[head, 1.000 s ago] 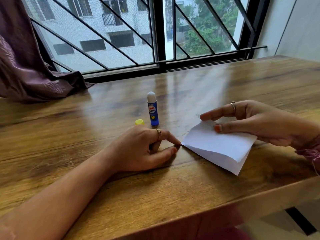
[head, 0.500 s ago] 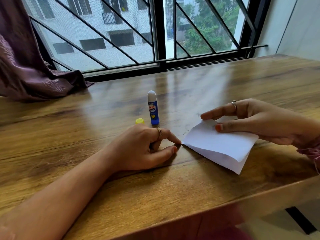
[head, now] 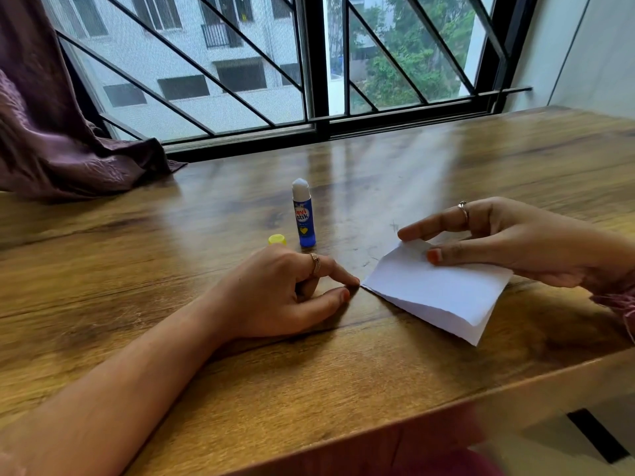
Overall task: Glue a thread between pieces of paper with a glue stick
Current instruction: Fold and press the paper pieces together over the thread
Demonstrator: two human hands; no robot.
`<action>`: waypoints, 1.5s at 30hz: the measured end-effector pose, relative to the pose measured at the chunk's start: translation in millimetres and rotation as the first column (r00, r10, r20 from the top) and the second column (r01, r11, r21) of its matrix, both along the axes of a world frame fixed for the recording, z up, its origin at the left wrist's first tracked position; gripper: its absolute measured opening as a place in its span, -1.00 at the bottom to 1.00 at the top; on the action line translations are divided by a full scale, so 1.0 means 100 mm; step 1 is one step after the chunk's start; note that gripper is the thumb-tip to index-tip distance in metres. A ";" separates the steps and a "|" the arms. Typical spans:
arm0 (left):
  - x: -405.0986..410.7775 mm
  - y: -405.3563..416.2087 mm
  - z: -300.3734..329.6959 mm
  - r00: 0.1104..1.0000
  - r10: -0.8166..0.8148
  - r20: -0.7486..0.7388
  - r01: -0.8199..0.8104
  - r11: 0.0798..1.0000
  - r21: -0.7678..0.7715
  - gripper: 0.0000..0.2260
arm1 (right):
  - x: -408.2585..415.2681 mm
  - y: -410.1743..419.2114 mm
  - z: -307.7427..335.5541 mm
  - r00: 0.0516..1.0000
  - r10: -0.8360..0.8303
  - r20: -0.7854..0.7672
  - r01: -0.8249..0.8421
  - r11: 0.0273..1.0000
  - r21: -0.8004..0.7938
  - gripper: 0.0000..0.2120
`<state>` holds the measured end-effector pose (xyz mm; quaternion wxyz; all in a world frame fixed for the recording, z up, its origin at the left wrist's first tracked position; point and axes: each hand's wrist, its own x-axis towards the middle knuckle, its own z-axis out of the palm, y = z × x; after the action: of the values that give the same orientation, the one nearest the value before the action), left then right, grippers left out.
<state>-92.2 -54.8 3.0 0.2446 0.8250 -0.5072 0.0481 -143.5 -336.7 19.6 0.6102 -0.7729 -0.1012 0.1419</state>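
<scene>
- Left hand (head: 275, 290) resting on bench (head: 137, 269), fingers curled, index tip and thumb pinched narrow at the left corner of the paper (head: 433, 290); possibly pinning the thread there, thread itself too fine to see.
- Yellow cap (head: 277, 239) just behind left hand; glue stick (head: 303, 214) upright, uncapped, just right of cap, nearer left hand than right.
- Paper flat-ish on bench, long axis running from left corner down-right toward bench edge; looks like stacked or folded layers.
- Right hand (head: 498, 238) at paper's far edge, thumb on top, fingers spread loosely above; grip light, upper edge slightly lifted.
- Judgement: next move probably pressing layers shut; left pinch sets the anchor.
</scene>
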 end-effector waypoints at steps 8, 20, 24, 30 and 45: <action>0.00 0.00 0.00 1.000 -0.004 -0.014 0.004 1.000 0.002 -0.78 | 0.00 0.01 0.00 1.000 -0.004 0.001 0.004 1.000 -0.004 -0.64; 0.00 0.01 0.00 1.000 -0.005 -0.029 0.005 1.000 -0.005 -0.79 | -0.01 0.05 0.01 1.000 0.000 0.019 0.001 0.999 -0.043 -0.63; 0.00 0.00 0.00 0.999 -0.001 -0.033 0.001 1.000 -0.005 -0.79 | -0.01 0.05 0.01 1.000 -0.001 0.017 0.002 0.999 -0.040 -0.63; 0.00 0.00 0.00 0.999 0.003 -0.035 -0.004 1.000 -0.005 -0.78 | 0.00 0.06 0.01 1.000 -0.001 0.012 0.002 0.999 -0.050 -0.63; -0.02 0.00 0.03 0.999 -0.019 0.051 0.012 0.991 0.137 -0.68 | 0.02 0.04 -0.01 1.000 0.020 0.022 -0.019 0.998 -0.062 -0.64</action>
<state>-94.7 -55.0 6.5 0.1747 0.8344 -0.5217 0.0329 -141.8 -333.1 18.9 0.5834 -0.7919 -0.1113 0.1419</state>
